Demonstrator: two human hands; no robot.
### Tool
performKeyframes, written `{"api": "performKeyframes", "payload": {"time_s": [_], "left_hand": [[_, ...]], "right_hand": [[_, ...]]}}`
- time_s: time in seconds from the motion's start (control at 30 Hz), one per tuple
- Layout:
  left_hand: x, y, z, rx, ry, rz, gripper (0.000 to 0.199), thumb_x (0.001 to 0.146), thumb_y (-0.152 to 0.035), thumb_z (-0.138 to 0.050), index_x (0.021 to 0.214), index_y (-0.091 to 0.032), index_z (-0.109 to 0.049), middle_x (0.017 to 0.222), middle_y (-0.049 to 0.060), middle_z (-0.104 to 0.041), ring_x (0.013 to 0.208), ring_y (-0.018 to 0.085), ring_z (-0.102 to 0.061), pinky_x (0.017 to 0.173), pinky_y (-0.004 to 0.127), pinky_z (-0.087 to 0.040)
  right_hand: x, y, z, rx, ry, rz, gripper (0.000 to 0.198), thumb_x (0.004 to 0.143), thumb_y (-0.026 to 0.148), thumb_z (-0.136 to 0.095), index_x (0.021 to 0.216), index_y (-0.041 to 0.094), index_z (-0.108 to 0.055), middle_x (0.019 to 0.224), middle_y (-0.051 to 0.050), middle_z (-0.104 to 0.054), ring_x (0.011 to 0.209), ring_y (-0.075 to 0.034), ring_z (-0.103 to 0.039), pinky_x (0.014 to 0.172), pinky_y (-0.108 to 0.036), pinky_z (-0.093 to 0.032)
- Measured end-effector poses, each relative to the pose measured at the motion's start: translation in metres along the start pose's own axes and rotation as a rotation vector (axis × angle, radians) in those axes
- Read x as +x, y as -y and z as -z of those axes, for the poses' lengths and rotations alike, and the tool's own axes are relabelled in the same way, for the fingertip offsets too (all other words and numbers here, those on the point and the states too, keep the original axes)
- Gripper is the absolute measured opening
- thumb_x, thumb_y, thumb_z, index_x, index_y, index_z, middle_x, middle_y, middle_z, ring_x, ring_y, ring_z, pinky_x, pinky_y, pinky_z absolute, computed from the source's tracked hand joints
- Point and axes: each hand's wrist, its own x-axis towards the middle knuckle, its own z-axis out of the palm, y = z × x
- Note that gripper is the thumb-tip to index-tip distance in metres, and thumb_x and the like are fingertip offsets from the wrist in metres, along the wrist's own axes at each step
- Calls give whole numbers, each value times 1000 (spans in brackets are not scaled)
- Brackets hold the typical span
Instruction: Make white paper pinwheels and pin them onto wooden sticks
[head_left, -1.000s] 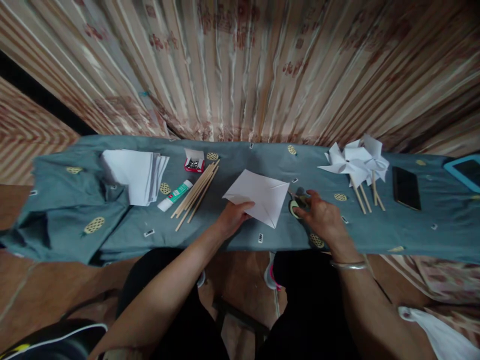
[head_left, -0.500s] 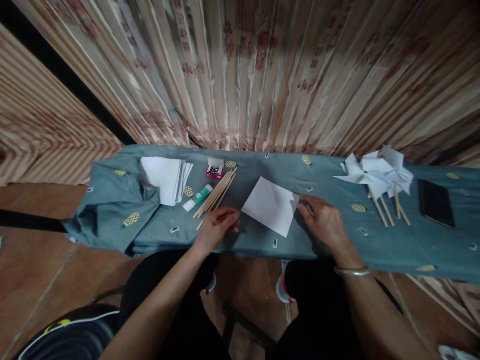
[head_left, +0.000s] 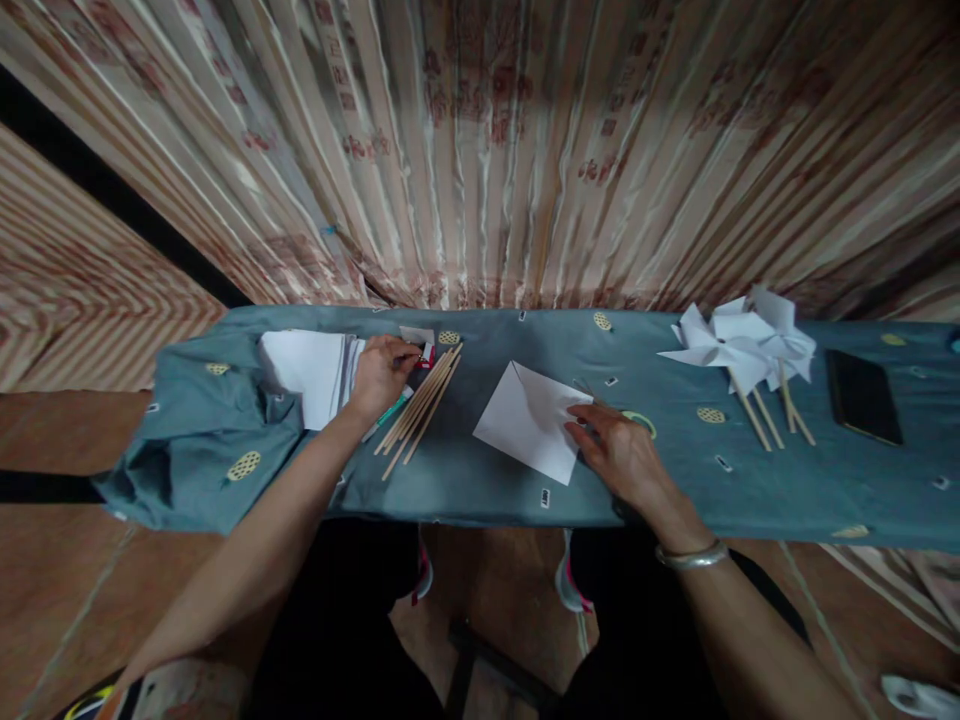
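My left hand (head_left: 381, 378) is at the small red box (head_left: 427, 357), its fingers bent together over the box. Whatever they pinch is too small to make out. The box's pale lid stands up behind the fingers. My right hand (head_left: 624, 448) lies on the right corner of a white paper square (head_left: 525, 425), its fingers spread. A slit runs inward from the square's top corner. Scissors with a yellow-green handle (head_left: 642, 421) lie on the cloth, partly under the right hand. Beside the left hand are several wooden sticks (head_left: 421, 408) and a partly covered green-and-white glue stick (head_left: 393, 409).
A stack of white paper (head_left: 304, 372) lies at the left. Several white paper pinwheels (head_left: 742, 335) on sticks and a black phone (head_left: 864, 395) lie at the right. A patterned teal cloth (head_left: 465, 490) covers the narrow table, with a curtain (head_left: 480, 180) behind it.
My left hand has moved from beside the paper square up and left to the red box. My right hand has let go of the scissors and now rests on the paper.
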Motion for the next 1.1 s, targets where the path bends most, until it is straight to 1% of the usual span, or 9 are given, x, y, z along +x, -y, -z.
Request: {"api": "performKeyframes", "payload": {"time_s": [0.2, 0.3, 0.47, 0.63, 0.77, 0.87, 0.97, 1.03, 1.1], "left_hand": [[-68, -45, -16, -65, 209, -144, 14, 81, -25, -63, 85, -24, -76, 90, 5, -70, 88, 22, -64, 87, 35, -50], [-95, -51, -9, -33, 316, -192, 20, 87, -26, -57, 93, -23, -76, 94, 6, -71, 89, 22, -65, 85, 34, -51], [-100, -8, 28, 253, -9, -51, 30, 87, -32, -55, 108, -18, -71, 110, 11, -68, 108, 27, -59, 98, 41, -47], [-96, 27, 37, 348, 80, 41, 37, 83, -34, -56, 112, -14, -67, 114, 15, -67, 111, 32, -58, 101, 47, -45], [-92, 20, 38, 304, 3, 89, 32, 83, -33, -54, 107, -17, -67, 107, 13, -68, 106, 31, -60, 98, 47, -46], [-93, -10, 29, -34, -127, 196, 36, 81, -39, -62, 111, -20, -68, 108, 8, -68, 104, 28, -59, 97, 42, -45], [-102, -56, 1, -386, 100, 238, 37, 79, -42, -67, 110, -23, -71, 98, 4, -72, 87, 21, -63, 83, 34, -50], [-111, -86, -21, -588, 393, 278, 35, 80, -42, -66, 108, -22, -73, 75, 2, -69, 67, 17, -59, 65, 29, -48], [-119, -107, -41, -762, 617, 338, 34, 81, -41, -67, 107, -20, -75, 72, 2, -67, 64, 14, -55, 62, 25, -43]], "right_hand": [[-3, -5, 4, -20, 43, 10, 32, 95, 28, -46, 113, 14, -68, 112, -15, -74, 108, -29, -69, 93, -43, -54], [-6, -5, 5, -25, 34, 29, 33, 95, 29, -46, 111, 13, -69, 110, -16, -74, 105, -29, -70, 93, -43, -54], [-10, -5, 6, -10, 15, 52, 34, 95, 31, -46, 109, 11, -69, 109, -17, -74, 103, -30, -71, 92, -43, -55], [-7, 2, 2, 24, 25, 39, 33, 94, 30, -47, 109, 11, -69, 109, -17, -74, 100, -29, -71, 90, -45, -56], [-2, 18, 3, 155, -4, 4, 29, 91, 29, -50, 107, 16, -70, 108, -14, -74, 96, -28, -71, 89, -46, -55], [1, 36, 5, 422, -27, -90, 27, 89, 33, -55, 106, 18, -70, 107, -12, -74, 89, -25, -71, 85, -43, -57], [-1, 55, 5, 922, 81, -206, 31, 82, 42, -69, 107, 23, -69, 109, -8, -73, 92, -21, -70, 83, -37, -58], [-4, 62, 5, 1242, 227, -234, 39, 77, 45, -75, 110, 25, -68, 105, -4, -74, 93, -19, -69, 85, -35, -57], [-8, 65, 6, 1440, 371, -279, 40, 78, 44, -75, 111, 25, -68, 92, -1, -75, 80, -16, -69, 79, -32, -57]]}}
